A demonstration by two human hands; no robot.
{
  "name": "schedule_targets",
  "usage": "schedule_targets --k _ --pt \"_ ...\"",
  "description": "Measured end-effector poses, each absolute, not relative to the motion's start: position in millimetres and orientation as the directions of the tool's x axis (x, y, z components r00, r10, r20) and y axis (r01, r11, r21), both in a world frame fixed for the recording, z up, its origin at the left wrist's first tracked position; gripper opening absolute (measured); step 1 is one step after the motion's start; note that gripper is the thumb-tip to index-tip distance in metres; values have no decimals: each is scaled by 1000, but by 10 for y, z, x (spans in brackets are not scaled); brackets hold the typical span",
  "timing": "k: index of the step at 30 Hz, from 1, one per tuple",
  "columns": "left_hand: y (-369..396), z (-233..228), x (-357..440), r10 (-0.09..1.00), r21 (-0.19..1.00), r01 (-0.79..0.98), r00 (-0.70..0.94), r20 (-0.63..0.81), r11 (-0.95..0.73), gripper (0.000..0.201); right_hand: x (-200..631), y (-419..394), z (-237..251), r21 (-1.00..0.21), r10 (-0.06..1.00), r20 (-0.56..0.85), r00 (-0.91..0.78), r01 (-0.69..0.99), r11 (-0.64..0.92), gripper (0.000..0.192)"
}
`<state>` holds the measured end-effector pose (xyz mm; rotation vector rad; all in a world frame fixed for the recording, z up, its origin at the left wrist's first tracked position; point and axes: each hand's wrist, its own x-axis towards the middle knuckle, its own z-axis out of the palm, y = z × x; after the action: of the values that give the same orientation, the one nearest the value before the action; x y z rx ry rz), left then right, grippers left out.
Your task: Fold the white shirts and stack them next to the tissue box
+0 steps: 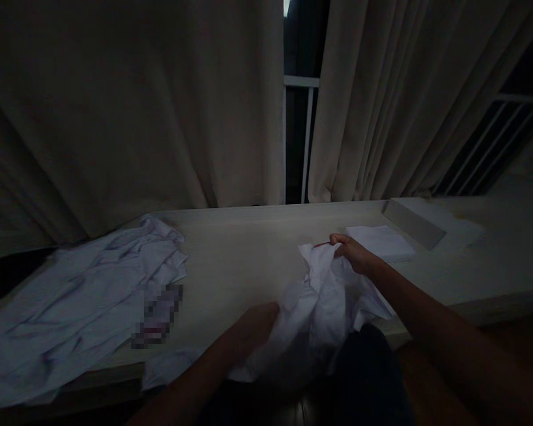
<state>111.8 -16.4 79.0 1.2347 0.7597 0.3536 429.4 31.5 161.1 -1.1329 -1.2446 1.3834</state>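
A crumpled white shirt (320, 296) hangs over the front edge of the pale bench and down over my lap. My right hand (350, 251) is closed on its upper end, pinching it next to a thin red strip. My left hand (260, 322) is lower, at the shirt's left side, with its fingers curled against the cloth; dim light and blur hide the fingertips. Just behind my right hand lies a flat, folded white cloth (382, 242).
A rumpled pile of white clothes (84, 296) covers the left end of the bench (231, 248). A blurred-out patch (160, 313) lies beside it. A box-like object with a grey side (415, 223) stands at the back right. Beige curtains (213, 106) hang behind.
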Motion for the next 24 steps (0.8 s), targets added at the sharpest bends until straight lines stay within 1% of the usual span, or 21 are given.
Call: schedule_targets --k 1,3,5,7,8,9,10,11,12,13,14,15,17,18,20,22,24 --pt "-219 775 1141 659 946 140 688 -304 291 33 4274 286 1670 -994 987 -28 -161 -102 -45 34" --pt "-284 762 1135 712 957 143 643 -282 250 36 4262 220 1762 -990 984 11 -178 -139 -14 33" --pt "-262 782 1061 776 964 185 574 -262 188 43 4288 153 1813 -997 983 28 -183 -80 13 30" --pt "-143 853 937 848 958 274 485 -214 85 45 4334 101 1815 -996 977 37 -210 73 53 26" --pt "-54 910 869 882 939 345 438 -172 12 44 4355 85 1797 -977 971 42 -235 193 89 24" --pt "48 982 802 912 893 445 391 -120 -73 42 4370 78 1770 -931 965 50 -259 338 139 22" --pt "158 1067 742 937 817 556 345 -61 -152 40 4377 77 1738 -846 958 60 -280 496 197 19" --pt "271 1162 693 953 713 667 304 3 -215 37 4374 83 1704 -720 953 69 -296 647 252 17" --pt "384 1264 657 962 599 760 264 69 -252 35 4361 96 1677 -564 949 77 -307 771 295 16" --pt "497 1370 635 965 517 815 234 121 -263 32 4341 115 1660 -401 945 91 -315 857 324 16" --pt "609 1477 628 964 461 847 209 166 -263 28 4314 140 1658 -247 940 114 -320 908 339 19" --pt "720 1582 634 961 431 864 187 204 -260 25 4284 173 1674 -112 934 145 -326 933 343 22" --pt "948 1780 676 950 397 881 155 271 -257 22 4225 266 1753 105 911 245 -333 943 317 23" --pt "1065 1867 707 942 375 892 135 309 -251 21 4198 328 1810 187 891 303 -337 938 291 21" --pt "1302 1997 777 915 317 921 88 395 -225 21 4156 484 1919 298 846 403 -349 924 239 19" --pt "1521 2035 848 874 233 956 47 484 -180 18 4123 669 1964 351 810 468 -352 916 195 22" --pt "1687 1941 912 837 143 981 31 546 -129 18 4093 850 1886 355 809 496 -316 924 143 25"
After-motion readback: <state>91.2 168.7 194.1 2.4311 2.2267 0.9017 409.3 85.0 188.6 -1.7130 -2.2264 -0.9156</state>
